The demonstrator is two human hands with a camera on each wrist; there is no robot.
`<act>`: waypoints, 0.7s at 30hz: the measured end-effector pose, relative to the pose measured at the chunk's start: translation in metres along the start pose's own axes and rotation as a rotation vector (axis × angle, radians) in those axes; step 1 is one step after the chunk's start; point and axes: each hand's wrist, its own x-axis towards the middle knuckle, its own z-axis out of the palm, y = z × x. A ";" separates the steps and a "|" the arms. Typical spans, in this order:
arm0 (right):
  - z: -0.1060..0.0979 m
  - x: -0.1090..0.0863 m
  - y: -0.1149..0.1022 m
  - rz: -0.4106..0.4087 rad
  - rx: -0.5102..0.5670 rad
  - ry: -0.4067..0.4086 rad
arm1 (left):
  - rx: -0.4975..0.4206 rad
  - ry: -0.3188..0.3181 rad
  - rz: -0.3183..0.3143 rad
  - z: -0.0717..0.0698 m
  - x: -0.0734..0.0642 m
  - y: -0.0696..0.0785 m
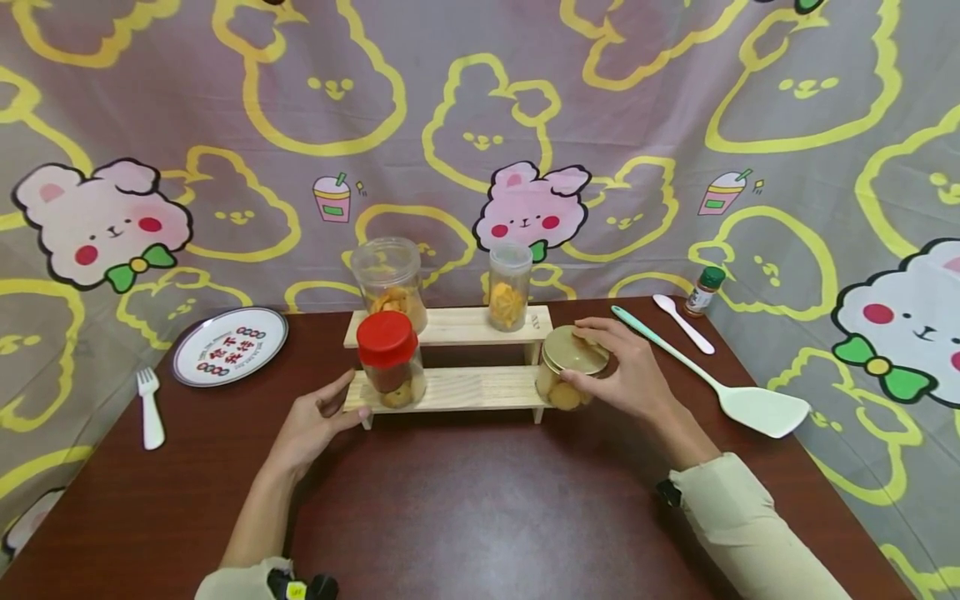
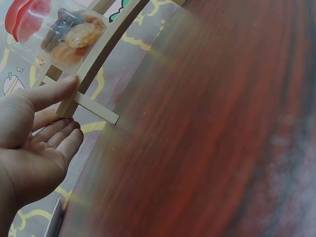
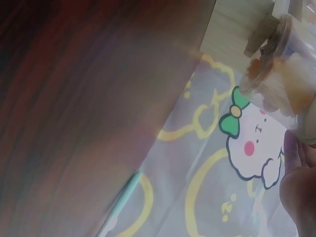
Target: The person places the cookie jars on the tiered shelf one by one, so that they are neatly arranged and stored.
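Note:
A two-tier wooden rack [image 1: 472, 390] stands on the table. My left hand [image 1: 311, 427] pinches the left end of its lower shelf; the left wrist view shows the thumb against the shelf's edge [image 2: 96, 61]. Close to that hand, a red-lidded jar [image 1: 405, 379] of cookies sits on the lower shelf. At the shelf's right end, my right hand [image 1: 626, 367] grips a gold-lidded jar [image 1: 562, 390] of cookies by its lid. In the right wrist view, part of that jar [image 3: 291, 84] shows, while most of the hand is out of frame.
On the upper shelf are a wide clear jar [image 1: 390, 279] and a narrow jar [image 1: 508, 292], both holding yellow-orange snacks. Leftward lie a plate [image 1: 258, 325] and a white fork [image 1: 152, 417]. Rightward are a spatula [image 1: 761, 410], a white spoon [image 1: 686, 325] and a green-capped spice bottle [image 1: 702, 296].

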 end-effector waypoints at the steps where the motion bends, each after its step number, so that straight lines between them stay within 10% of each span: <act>1: 0.001 0.000 -0.001 -0.007 0.008 -0.001 | 0.000 0.000 0.001 0.000 0.000 0.000; 21: 0.018 0.009 -0.011 -0.083 0.076 -0.062 | -0.014 -0.002 -0.001 0.000 0.000 0.000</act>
